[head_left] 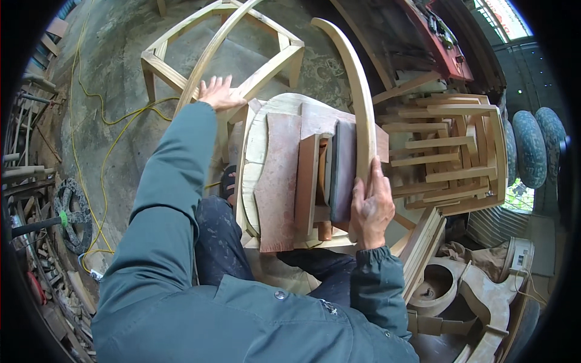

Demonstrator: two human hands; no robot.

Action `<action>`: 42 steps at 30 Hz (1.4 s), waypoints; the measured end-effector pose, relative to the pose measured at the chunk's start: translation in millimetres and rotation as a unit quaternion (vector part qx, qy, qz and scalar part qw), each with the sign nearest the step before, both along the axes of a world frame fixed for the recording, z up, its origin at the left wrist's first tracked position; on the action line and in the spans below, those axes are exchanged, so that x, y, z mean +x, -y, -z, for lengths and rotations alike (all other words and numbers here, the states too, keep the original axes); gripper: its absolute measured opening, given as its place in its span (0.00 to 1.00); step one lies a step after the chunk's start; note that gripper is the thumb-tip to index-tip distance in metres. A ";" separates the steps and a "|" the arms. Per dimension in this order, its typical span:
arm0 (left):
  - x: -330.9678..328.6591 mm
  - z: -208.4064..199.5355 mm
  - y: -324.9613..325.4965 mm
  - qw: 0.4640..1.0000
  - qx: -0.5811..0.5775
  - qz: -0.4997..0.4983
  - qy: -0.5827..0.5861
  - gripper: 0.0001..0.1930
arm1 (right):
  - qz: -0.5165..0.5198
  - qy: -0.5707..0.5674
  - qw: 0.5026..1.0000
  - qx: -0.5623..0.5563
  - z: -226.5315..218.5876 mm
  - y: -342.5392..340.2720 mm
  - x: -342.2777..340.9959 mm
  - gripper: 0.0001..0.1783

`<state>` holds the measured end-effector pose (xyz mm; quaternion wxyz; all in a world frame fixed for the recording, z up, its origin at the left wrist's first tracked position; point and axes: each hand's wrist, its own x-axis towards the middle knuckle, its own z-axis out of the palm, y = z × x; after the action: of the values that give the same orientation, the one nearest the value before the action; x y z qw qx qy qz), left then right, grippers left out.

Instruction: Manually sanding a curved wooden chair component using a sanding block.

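**Two hands on one big bent wood strip**

The right hand (370,209) wraps its fingers around one end of a long curved wood strip (361,97), close to the near edge of the stack below. The left hand (219,94) is spread flat, fingers apart, and presses on the other arm of the same bent strip, out past the far left corner of the stack. The strip looks like one big arch that goes over the top.

Under the arch sits a stack of wood blocks and boards (284,175) on a pale round wooden base. I count about four flat pieces in it.

It looks like the arch is being fitted over the stack. A next move would need both hands to stay steady together.

Behind is one wooden frame (175,60) on the floor. To the right is one pile of wooden frames (451,151). One yellow cord (91,97) runs along the floor.
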<state>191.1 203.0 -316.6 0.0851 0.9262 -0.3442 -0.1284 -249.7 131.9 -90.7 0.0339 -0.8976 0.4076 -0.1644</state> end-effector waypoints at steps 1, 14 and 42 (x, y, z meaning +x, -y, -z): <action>5.3 -3.0 -7.8 0.998 0.012 0.052 -0.017 0.55 | -0.001 0.008 1.000 0.009 -0.8 5.6 4.5 0.35; -12.6 -21.8 -62.1 0.994 0.083 0.053 -0.043 0.44 | 0.014 0.010 1.000 0.000 0.3 2.9 -0.3 0.34; -172.3 -25.7 -179.4 0.896 -0.432 -0.092 -0.040 0.18 | 0.066 0.016 0.996 0.065 12.8 -51.3 -34.2 0.39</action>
<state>18.9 382.4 -290.9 0.5018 0.8200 -0.2754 0.0038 -283.9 183.2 -103.5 0.0876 -0.8618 0.4756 -0.1534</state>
